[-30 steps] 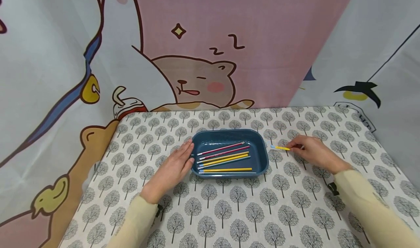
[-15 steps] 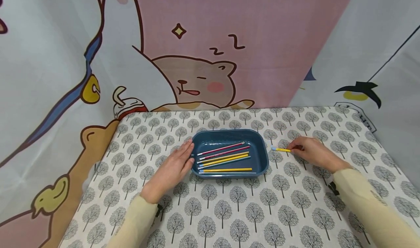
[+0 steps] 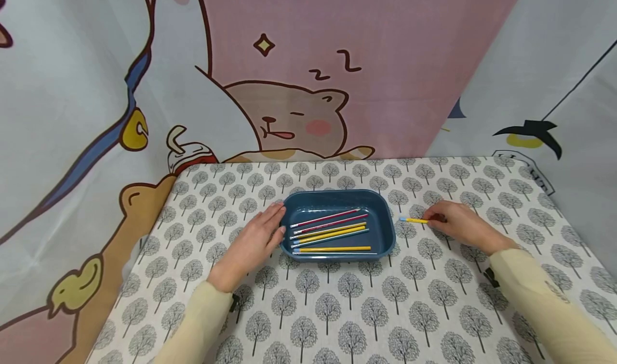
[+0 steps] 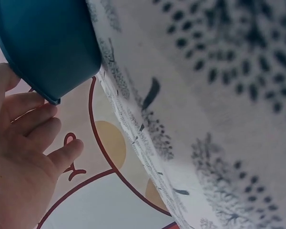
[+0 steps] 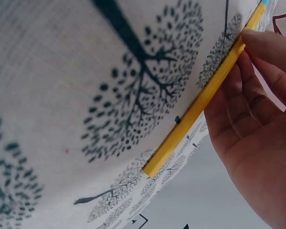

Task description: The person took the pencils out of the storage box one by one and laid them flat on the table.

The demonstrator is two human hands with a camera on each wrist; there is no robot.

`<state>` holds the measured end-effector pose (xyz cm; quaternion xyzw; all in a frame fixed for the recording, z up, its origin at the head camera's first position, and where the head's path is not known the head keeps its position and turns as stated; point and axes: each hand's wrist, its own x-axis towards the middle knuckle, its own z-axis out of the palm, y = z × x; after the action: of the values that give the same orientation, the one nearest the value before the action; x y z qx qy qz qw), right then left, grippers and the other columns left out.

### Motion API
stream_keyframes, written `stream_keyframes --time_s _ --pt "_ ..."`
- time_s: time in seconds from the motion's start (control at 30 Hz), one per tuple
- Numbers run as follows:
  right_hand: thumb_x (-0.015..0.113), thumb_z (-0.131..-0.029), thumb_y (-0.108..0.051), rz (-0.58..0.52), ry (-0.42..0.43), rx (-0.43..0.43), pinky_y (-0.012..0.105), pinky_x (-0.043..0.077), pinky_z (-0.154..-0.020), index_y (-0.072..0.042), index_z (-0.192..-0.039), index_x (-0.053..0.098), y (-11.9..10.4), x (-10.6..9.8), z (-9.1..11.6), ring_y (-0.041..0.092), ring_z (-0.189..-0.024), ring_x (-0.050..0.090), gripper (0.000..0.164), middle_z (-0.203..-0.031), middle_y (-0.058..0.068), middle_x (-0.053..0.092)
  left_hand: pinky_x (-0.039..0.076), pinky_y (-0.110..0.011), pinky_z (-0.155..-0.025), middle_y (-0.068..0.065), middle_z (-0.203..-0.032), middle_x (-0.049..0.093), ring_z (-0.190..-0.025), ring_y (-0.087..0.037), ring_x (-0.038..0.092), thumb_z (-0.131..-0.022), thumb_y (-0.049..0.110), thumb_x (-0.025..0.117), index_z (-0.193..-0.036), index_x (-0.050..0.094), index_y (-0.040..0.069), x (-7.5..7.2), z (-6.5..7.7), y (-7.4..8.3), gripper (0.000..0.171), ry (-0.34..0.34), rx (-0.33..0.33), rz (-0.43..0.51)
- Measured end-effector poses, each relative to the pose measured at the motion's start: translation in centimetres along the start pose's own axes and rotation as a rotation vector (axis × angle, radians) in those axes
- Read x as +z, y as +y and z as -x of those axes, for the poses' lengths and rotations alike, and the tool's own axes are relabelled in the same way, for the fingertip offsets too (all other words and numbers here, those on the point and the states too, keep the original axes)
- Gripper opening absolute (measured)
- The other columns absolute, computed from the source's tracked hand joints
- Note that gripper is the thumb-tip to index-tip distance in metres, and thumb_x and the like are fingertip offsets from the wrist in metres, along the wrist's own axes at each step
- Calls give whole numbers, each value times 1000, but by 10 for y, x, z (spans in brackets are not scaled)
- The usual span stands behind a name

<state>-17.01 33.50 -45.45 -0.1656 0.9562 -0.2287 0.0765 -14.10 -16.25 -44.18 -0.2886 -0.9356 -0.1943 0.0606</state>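
Note:
My right hand (image 3: 458, 226) pinches a yellow pencil (image 5: 195, 107) between thumb and fingers, right of the box. The pencil's blue end (image 3: 403, 219) points left towards the box, and its other end passes under the hand. In the right wrist view the pencil runs close along the patterned cloth. My left hand (image 3: 251, 246) rests at the left end of a dark blue plastic box (image 3: 382, 225), fingers extended and fingertips at its rim, as the left wrist view also shows. Several pencils lie lengthwise inside: red pencils (image 3: 328, 218), yellow pencils (image 3: 332, 249) and thin teal ones.
A white cloth with grey tree prints (image 3: 328, 305) covers the table. Behind it hangs a curtain with a sleeping cartoon bear (image 3: 294, 120), and more printed fabric (image 3: 72, 112) hangs along the left and right sides.
The right hand and its yellow pencil have shifted very slightly downward in the head view. The left hand stays at the box, and the pencils inside lie as before.

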Motion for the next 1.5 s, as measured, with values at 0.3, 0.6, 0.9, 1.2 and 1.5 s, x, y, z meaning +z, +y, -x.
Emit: stream_keyframes --time_s 0.3,0.6,0.9,1.2,1.5 --pt "70 -98 -11 25 16 0 57 57 -92 -1 -121 72 -21 -14 6 36 -107 68 25 -117 16 72 38 -56 -119 -15 -162 41 -150 -28 38 -110 25 51 -151 49 -2 3 1 0 49 -2 -8 -36" --pt "66 -104 -27 110 135 -111 65 44 -109 -6 -142 61 -92 -46 9 44 -133 54 44 -143 20 60 37 -56 -119 -15 -162 40 -150 -27 37 -109 22 53 -151 48 -2 2 1 4 49 -9 -29 -38" --pt "66 -103 -33 48 155 -260 59 39 -116 -15 -156 47 -153 -49 -8 35 -143 47 59 -155 9 51 38 -57 -118 -15 -163 39 -150 -27 37 -109 22 53 -152 48 -1 2 2 5 49 -5 -30 -33" --pt "65 -104 -38 28 110 -392 61 37 -117 -13 -157 47 -192 -38 -35 35 -148 40 61 -162 12 42 38 -57 -118 -13 -164 38 -151 -26 37 -109 21 53 -153 47 -1 3 1 6 49 -7 -36 -32" --pt "67 -102 -41 -18 16 -422 55 35 -121 -15 -157 46 -218 -18 -62 29 -149 38 65 -162 8 43 38 -58 -118 -16 -162 40 -150 -28 39 -108 20 54 -151 49 -2 5 1 5 49 18 -29 -22"
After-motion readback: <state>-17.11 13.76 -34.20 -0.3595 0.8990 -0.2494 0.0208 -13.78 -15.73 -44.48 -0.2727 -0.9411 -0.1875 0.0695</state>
